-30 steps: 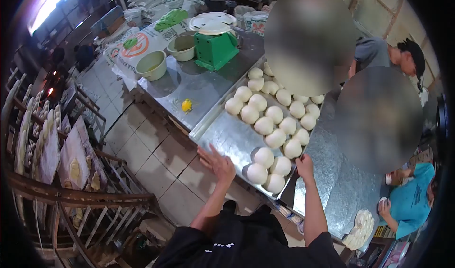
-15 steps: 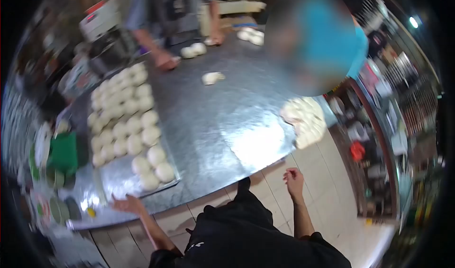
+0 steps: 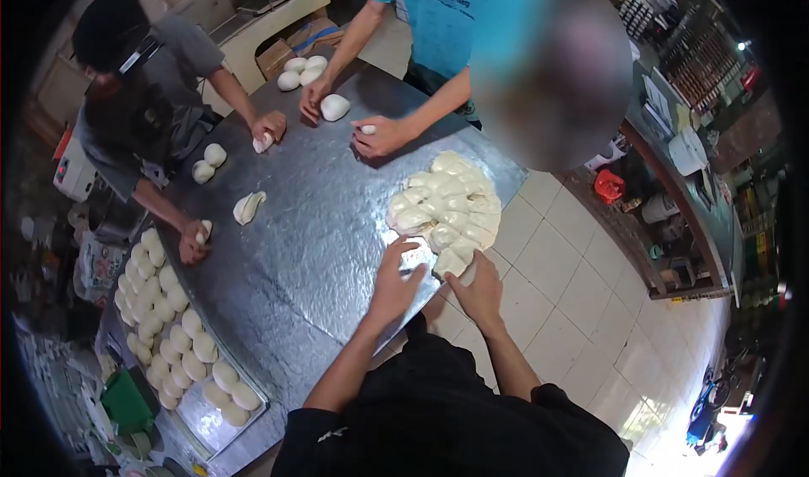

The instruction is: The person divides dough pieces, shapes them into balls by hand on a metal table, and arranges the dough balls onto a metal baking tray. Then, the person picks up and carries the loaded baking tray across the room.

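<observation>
A wide mass of pale dough (image 3: 451, 203), scored into many pieces, lies on the metal table (image 3: 320, 258) near its right corner. My left hand (image 3: 396, 283) is just below the dough's left side, fingers spread and thumb out, holding nothing. At the dough's lower tip is my right hand (image 3: 479, 292), its thumb and forefinger apart right at the edge of the end piece. A loose dough piece (image 3: 249, 208) rests on the table further left.
Across the table one person in grey (image 3: 160, 89) and another in blue (image 3: 447, 13) handle dough balls. A tray (image 3: 263, 410) of dough balls sits at left, near a green container (image 3: 129, 401). Shelving (image 3: 691, 241) stands right, beyond the tiled floor (image 3: 581, 283).
My view has turned right. My left hand has left the tray side, and both hands have come to the dough mass. The person in blue now handles dough balls at the table.
</observation>
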Motion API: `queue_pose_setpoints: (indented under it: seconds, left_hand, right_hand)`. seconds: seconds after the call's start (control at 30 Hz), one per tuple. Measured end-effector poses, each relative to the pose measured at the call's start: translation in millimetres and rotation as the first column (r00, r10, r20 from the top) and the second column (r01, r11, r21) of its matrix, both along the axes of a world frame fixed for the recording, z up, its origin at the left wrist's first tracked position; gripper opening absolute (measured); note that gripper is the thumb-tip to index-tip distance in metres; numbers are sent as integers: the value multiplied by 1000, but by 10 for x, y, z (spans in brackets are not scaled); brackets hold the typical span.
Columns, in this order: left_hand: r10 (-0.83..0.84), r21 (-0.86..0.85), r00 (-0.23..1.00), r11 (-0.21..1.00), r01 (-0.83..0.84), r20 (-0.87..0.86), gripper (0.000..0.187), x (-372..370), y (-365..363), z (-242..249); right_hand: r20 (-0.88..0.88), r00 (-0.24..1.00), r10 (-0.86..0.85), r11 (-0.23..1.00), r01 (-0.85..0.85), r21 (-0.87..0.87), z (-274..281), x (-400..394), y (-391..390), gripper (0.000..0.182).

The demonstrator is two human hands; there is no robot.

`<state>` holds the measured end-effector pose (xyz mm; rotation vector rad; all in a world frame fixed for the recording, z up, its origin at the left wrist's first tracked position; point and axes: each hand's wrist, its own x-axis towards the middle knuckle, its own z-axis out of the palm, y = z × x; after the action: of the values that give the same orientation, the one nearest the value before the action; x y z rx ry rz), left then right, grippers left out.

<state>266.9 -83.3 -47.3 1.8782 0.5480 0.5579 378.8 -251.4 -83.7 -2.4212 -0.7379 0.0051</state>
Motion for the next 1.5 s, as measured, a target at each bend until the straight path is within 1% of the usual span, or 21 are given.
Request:
queue_pose_setpoints:
  seconds: [0.07,0.23,0.4,0.53,0.57,0.6,0.67,0.73,0.8,0.87,0.9,0.97,1.0,1.1,1.17,1.2,1.27,1.3,1.37,1.4,1.5]
  left_hand:
    - [-44,-194,998,980,34,-47,44,316,-179,-122]
    - [-111,179,993,977,115,-31,41,632,-160,-386]
    - [-142,155,985,976,156,-94,32,982,15,-337]
    - [-119,363,990,928,82,80,33,947,115,-612]
    - [-131,362,988,928,91,87,33,926,109,-611]
    - [-107,338,994,936,100,3,34,893,86,-599]
    - [-88,311,994,945,105,-68,35,869,-40,-373]
    - [-46,685,982,711,162,-185,37,851,-363,224]
    - [-186,659,963,702,270,-196,39,1140,-489,6]
    - [-186,857,945,403,322,-267,37,1466,-559,-323]
    - [-179,862,951,406,305,-252,37,1605,-596,-309]
    - [-202,785,831,274,556,-518,30,1724,-650,-324]
    - [-305,738,801,317,596,-515,29,1631,-692,-395]
    - [-612,535,713,498,683,-341,29,1174,-856,-336]
    - [-698,190,713,694,695,-57,36,725,-1035,-79]
    - [-689,187,723,704,686,-56,36,566,-1074,22]
    - [-791,-546,607,475,690,80,29,324,-1119,83]
    - [-776,-544,626,490,681,84,29,236,-1108,7]
    - [-426,-760,838,400,512,340,23,67,-1049,-71]
    - [-416,-761,845,408,504,337,23,-3,-964,-122]
    - [-176,-837,901,334,433,396,28,-510,-396,578]
  right_hand:
    - [-18,998,-53,998,52,-33,11,-3,138,81]
    - [1,996,-89,994,89,-57,-137,168,246,58]
    - [-224,964,-141,987,156,50,2,171,71,35]
    - [-546,797,259,952,-115,284,755,-579,-883,32]
    - [-737,598,315,943,-111,313,1252,-706,-1149,33]
    - [-706,641,301,948,-122,293,1437,-834,-1383,28]
    - [-602,788,125,925,127,359,1635,-931,-1689,16]
    - [-544,839,4,857,277,434,1650,-902,-1788,14]
    - [-506,846,-166,729,451,515,1772,-737,-1771,13]
    - [-440,882,-171,700,423,576,1732,-655,-1625,13]
    - [-389,904,-176,664,401,632,1682,-625,-1521,13]
    - [-337,934,-118,703,318,636,1667,-671,-1345,13]
    - [-309,946,-96,746,274,607,1694,-722,-1289,13]
    - [-315,939,-136,611,330,720,1556,-758,-1353,15]
    - [-342,931,-125,501,356,788,1667,-733,-1446,17]
    - [-343,937,-64,409,338,848,1751,-719,-1454,19]
    - [-346,937,-50,330,342,880,1863,-647,-1544,23]
    - [-255,966,-38,279,255,926,1853,-562,-1560,24]
    - [-229,973,-20,225,228,947,1996,-541,-1433,25]
    - [-211,977,-4,223,207,953,2019,-534,-1402,24]
    - [-194,977,89,210,172,962,1994,-523,-1097,24]
